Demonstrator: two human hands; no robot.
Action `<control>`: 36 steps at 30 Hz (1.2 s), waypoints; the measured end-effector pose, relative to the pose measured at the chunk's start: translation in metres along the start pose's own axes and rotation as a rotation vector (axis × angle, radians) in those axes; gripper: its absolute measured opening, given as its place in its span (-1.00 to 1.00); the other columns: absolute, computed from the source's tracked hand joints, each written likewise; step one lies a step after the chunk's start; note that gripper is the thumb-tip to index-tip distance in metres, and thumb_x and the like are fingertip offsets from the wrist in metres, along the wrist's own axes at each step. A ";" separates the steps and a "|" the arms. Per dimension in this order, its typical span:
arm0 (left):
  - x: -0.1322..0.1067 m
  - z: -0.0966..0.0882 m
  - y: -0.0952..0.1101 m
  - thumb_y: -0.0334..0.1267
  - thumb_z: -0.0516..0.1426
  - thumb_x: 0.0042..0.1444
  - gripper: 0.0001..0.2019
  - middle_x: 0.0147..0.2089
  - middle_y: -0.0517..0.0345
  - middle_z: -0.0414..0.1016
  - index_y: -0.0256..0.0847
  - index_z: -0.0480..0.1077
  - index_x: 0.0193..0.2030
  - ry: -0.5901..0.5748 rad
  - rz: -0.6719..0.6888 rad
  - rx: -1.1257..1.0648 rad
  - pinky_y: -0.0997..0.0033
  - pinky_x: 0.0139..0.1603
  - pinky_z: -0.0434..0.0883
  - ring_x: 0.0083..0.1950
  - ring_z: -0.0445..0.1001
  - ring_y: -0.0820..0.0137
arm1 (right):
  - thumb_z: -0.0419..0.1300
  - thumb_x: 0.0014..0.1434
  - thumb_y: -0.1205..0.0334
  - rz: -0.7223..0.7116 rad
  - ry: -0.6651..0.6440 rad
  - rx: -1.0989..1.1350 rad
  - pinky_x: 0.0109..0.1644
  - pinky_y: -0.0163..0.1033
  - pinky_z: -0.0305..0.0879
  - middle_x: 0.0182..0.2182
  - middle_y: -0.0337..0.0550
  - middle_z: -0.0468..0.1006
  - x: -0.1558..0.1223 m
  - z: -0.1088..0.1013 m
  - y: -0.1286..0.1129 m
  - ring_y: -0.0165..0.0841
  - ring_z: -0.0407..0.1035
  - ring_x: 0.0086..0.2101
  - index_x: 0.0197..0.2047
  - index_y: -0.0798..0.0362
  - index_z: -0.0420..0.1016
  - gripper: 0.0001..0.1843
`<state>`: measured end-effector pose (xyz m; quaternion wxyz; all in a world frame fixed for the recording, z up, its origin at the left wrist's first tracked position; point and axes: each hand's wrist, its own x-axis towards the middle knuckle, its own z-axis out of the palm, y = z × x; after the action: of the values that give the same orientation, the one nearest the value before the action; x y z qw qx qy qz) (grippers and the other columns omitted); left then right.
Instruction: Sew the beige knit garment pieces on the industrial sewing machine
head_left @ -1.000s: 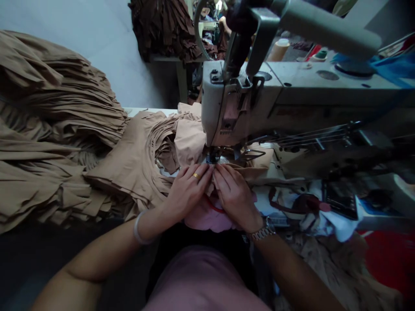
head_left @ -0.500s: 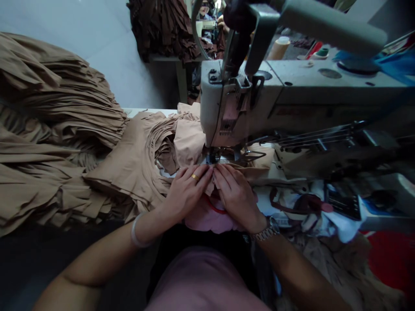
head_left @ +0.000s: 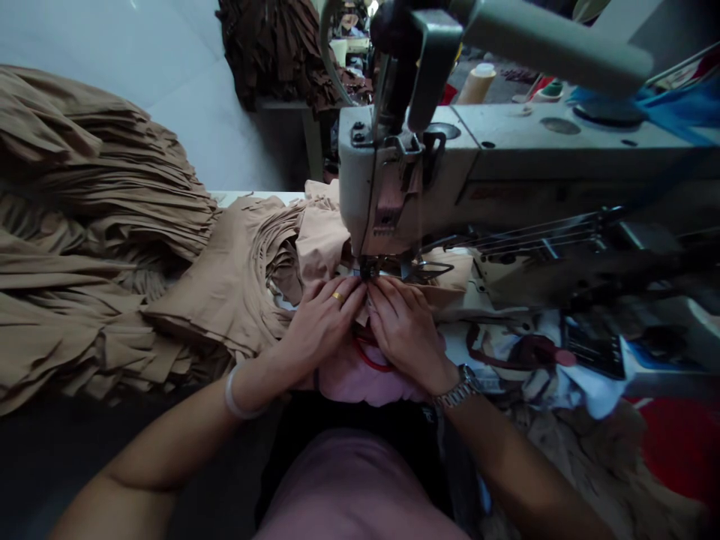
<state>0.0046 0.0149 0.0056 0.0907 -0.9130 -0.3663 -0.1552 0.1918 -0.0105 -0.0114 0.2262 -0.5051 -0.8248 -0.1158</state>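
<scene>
My left hand (head_left: 320,326) and my right hand (head_left: 408,330) meet fingertip to fingertip just in front of the presser foot (head_left: 368,266) of a sewing machine (head_left: 360,187). Both sets of fingers are pressed together on a piece of tan fabric (head_left: 363,311), which is mostly covered by the hands. How far the fabric reaches under the foot cannot be seen. Beside my left hand lies a layered stack of cut tan pieces (head_left: 230,277) with curved edges. Below the hands, pink cloth (head_left: 352,382) with a red curved band (head_left: 371,362) hangs at the table's edge.
A big heap of folded tan fabric (head_left: 129,180) fills the left side. Dark brown fabric (head_left: 275,45) is piled at the back. Right of my hands lie a phone-like dark object (head_left: 596,349) and white cloth (head_left: 604,390). A thread cone (head_left: 477,82) stands behind the machine.
The view has shifted slightly, so the machine appears a little further left. Both hands stay at the presser foot, with their fingertips slightly closer to it.
</scene>
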 end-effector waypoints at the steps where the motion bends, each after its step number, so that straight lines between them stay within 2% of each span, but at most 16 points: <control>1: 0.001 -0.001 -0.001 -0.40 -0.07 0.40 -0.62 0.31 -0.14 0.37 -0.33 0.30 0.29 -0.002 0.004 -0.003 0.12 0.17 0.31 0.26 0.37 0.17 | -0.01 0.38 0.25 0.003 -0.004 0.004 0.25 0.05 0.22 0.16 0.10 0.46 0.001 0.000 0.000 -0.08 0.30 0.14 0.22 0.25 0.38 -0.57; 5: 0.001 -0.006 -0.011 -0.41 -0.04 0.40 -0.65 0.26 -0.10 0.42 -0.31 0.34 0.26 0.031 0.088 -0.048 0.13 0.20 0.32 0.24 0.40 0.21 | 0.03 0.36 0.30 -0.027 0.038 0.083 0.26 0.03 0.23 0.14 0.07 0.48 -0.002 0.002 0.004 -0.12 0.30 0.15 0.20 0.23 0.39 -0.60; 9: 0.000 -0.010 -0.021 -0.41 0.06 0.37 -0.71 0.14 -0.06 0.51 -0.31 0.41 0.18 0.046 0.224 -0.137 0.17 0.23 0.35 0.18 0.46 0.24 | 0.09 0.32 0.38 -0.053 0.170 0.239 0.19 -0.05 0.30 -0.05 -0.02 0.58 -0.009 0.002 0.004 -0.23 0.39 0.02 0.00 0.16 0.50 -0.76; 11: -0.001 -0.010 -0.023 -0.40 0.09 0.35 -0.72 0.10 -0.08 0.53 -0.32 0.42 0.16 0.057 0.244 -0.157 0.18 0.18 0.41 0.14 0.48 0.23 | 0.12 0.31 0.39 -0.039 0.193 0.267 0.15 -0.06 0.33 -0.11 -0.03 0.59 -0.010 0.003 0.003 -0.24 0.40 -0.04 -0.04 0.14 0.50 -0.80; 18: 0.000 0.003 -0.017 -0.38 0.04 0.38 -0.75 0.11 -0.14 0.52 -0.35 0.40 0.13 0.132 0.170 -0.164 0.25 0.11 0.52 0.12 0.53 0.23 | 0.10 0.32 0.35 0.004 0.144 0.191 0.15 -0.02 0.31 -0.05 -0.01 0.57 -0.003 0.004 0.000 -0.18 0.38 0.01 0.01 0.14 0.50 -0.76; 25: 0.007 0.007 -0.013 -0.28 0.04 0.40 -0.71 0.13 -0.22 0.47 -0.39 0.38 0.15 0.172 0.076 -0.163 0.14 0.16 0.52 0.18 0.48 0.16 | 0.10 0.32 0.33 0.019 0.048 0.139 0.10 0.01 0.28 0.02 -0.03 0.56 0.006 0.004 0.012 -0.15 0.39 0.00 0.10 0.11 0.48 -0.69; 31: 0.005 0.007 -0.016 -0.29 0.05 0.40 -0.71 0.17 -0.18 0.46 -0.36 0.37 0.17 0.143 0.085 -0.176 0.10 0.18 0.51 0.20 0.47 0.15 | 0.10 0.33 0.30 0.038 -0.019 0.186 -0.05 -0.12 0.29 -0.08 -0.03 0.60 0.020 0.005 0.021 -0.21 0.45 -0.09 -0.04 0.08 0.53 -0.79; 36: 0.005 0.006 -0.016 -0.23 0.07 0.40 -0.69 0.15 -0.12 0.47 -0.34 0.38 0.18 0.167 0.055 -0.137 0.13 0.15 0.52 0.18 0.48 0.15 | 0.09 0.33 0.31 0.050 0.034 0.188 -0.07 -0.15 0.30 -0.17 -0.04 0.62 0.026 0.013 0.024 -0.24 0.46 -0.15 -0.14 0.08 0.54 -0.81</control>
<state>-0.0023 0.0311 0.0028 0.0628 -0.9105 -0.3209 -0.2530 0.2001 0.0266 -0.0107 0.2895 -0.4997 -0.8153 -0.0407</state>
